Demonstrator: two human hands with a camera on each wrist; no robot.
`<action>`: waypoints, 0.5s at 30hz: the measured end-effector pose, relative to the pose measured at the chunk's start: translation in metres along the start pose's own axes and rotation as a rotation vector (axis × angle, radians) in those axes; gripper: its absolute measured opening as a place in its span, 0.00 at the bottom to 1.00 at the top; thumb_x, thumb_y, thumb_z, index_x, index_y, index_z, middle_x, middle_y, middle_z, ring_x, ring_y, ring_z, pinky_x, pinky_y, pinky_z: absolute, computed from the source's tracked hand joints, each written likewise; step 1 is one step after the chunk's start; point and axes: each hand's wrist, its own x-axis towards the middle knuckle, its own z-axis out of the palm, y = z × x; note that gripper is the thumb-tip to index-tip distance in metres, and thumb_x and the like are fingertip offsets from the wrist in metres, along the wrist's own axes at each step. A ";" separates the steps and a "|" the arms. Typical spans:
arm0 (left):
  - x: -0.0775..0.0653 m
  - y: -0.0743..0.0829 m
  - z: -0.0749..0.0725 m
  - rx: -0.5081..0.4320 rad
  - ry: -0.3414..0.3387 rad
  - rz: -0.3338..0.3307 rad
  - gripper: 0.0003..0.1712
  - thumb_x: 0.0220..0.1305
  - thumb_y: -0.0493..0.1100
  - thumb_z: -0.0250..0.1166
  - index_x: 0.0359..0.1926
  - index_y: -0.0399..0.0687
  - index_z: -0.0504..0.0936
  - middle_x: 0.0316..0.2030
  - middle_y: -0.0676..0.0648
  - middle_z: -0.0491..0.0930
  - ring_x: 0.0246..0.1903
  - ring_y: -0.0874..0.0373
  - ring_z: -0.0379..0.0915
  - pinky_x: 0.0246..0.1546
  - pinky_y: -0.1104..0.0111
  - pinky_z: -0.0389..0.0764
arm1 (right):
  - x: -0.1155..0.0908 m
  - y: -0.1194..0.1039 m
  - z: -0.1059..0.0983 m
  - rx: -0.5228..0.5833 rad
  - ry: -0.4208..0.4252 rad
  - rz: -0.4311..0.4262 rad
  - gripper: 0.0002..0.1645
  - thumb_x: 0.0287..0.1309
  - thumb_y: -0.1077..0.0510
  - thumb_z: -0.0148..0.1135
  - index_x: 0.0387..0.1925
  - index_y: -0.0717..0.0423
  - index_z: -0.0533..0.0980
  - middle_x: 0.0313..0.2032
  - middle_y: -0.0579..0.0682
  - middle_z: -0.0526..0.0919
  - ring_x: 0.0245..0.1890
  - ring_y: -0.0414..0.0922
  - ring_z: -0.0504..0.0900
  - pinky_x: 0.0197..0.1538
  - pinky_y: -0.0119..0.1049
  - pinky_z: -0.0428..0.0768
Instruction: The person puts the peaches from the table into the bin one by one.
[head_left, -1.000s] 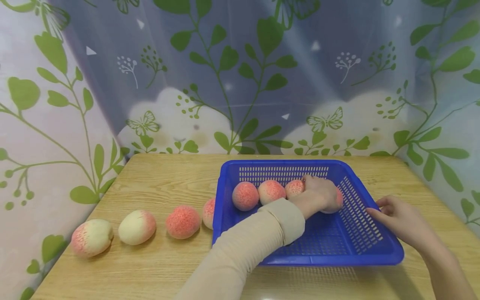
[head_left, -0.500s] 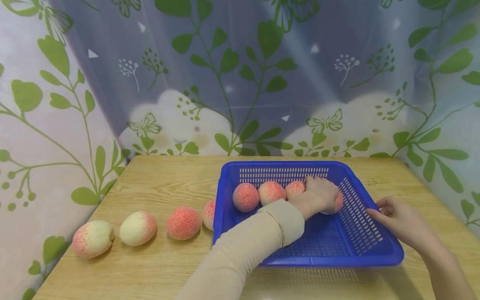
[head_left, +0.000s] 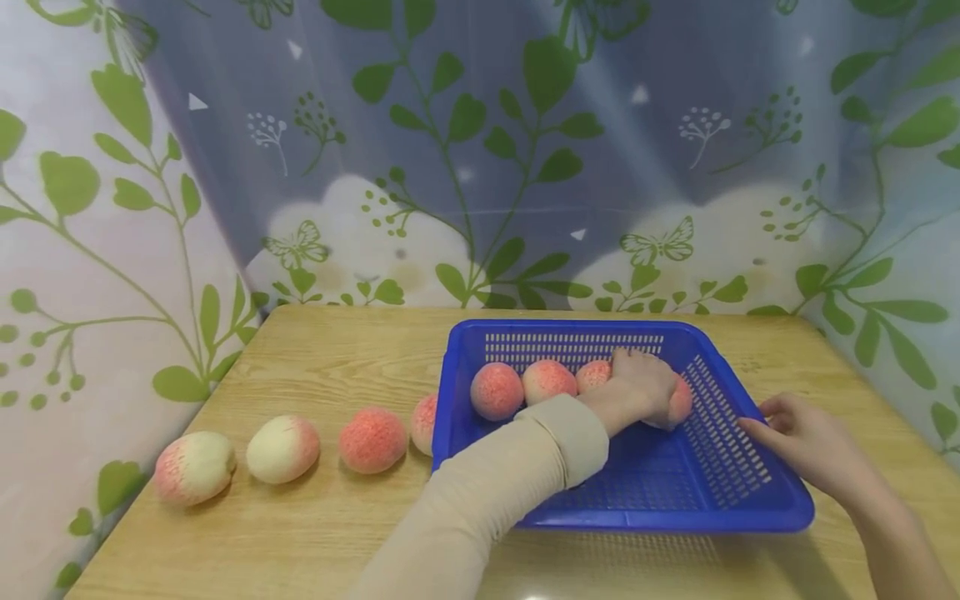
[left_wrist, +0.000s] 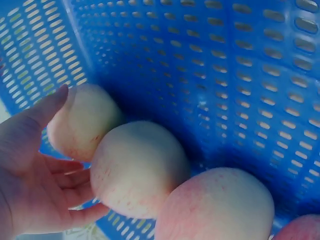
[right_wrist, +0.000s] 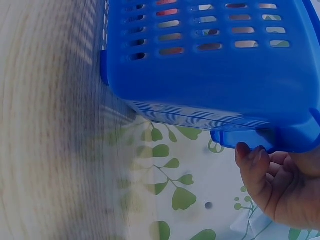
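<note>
Your left hand (head_left: 641, 385) cups the rightmost peach (head_left: 681, 402), right of centre; your right hand (head_left: 806, 435), lower right, grips the blue plastic basket (head_left: 645, 520) — tugging could roll the neighbouring peaches (head_left: 550, 381).

Head view: left hand (head_left: 641, 387) partly hid the peach right of centre (head_left: 681, 402); basket (head_left: 652, 521) partly hid another peach (head_left: 423, 423), centre left. Left wrist view: lower-right peach (left_wrist: 302, 229) was cut off. Right wrist view: basket cut off at top
</note>
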 end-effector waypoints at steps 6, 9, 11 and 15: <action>-0.005 -0.011 -0.020 0.002 0.016 0.077 0.10 0.58 0.60 0.60 0.35 0.64 0.78 0.41 0.59 0.75 0.44 0.61 0.68 0.50 0.62 0.65 | 0.001 0.000 0.001 -0.010 0.001 -0.011 0.33 0.63 0.45 0.54 0.46 0.76 0.67 0.36 0.69 0.79 0.38 0.63 0.77 0.36 0.54 0.75; -0.013 -0.016 -0.033 0.014 0.003 0.111 0.06 0.64 0.51 0.57 0.29 0.62 0.74 0.33 0.59 0.72 0.34 0.63 0.66 0.41 0.66 0.68 | 0.000 0.000 0.000 -0.016 -0.001 -0.012 0.33 0.63 0.46 0.54 0.46 0.76 0.67 0.36 0.70 0.78 0.39 0.64 0.77 0.36 0.54 0.74; -0.019 -0.019 -0.042 0.027 0.000 0.132 0.07 0.65 0.45 0.55 0.28 0.61 0.72 0.29 0.58 0.69 0.29 0.63 0.63 0.32 0.69 0.68 | 0.001 0.000 -0.001 -0.016 -0.004 -0.010 0.32 0.63 0.46 0.54 0.46 0.77 0.67 0.36 0.70 0.78 0.39 0.64 0.77 0.36 0.54 0.74; -0.033 -0.024 -0.061 0.031 -0.001 0.177 0.09 0.65 0.42 0.52 0.27 0.59 0.68 0.25 0.56 0.62 0.22 0.64 0.57 0.18 0.72 0.58 | 0.002 0.001 -0.001 -0.014 -0.005 -0.009 0.32 0.62 0.46 0.54 0.45 0.77 0.68 0.35 0.68 0.79 0.37 0.62 0.77 0.36 0.53 0.75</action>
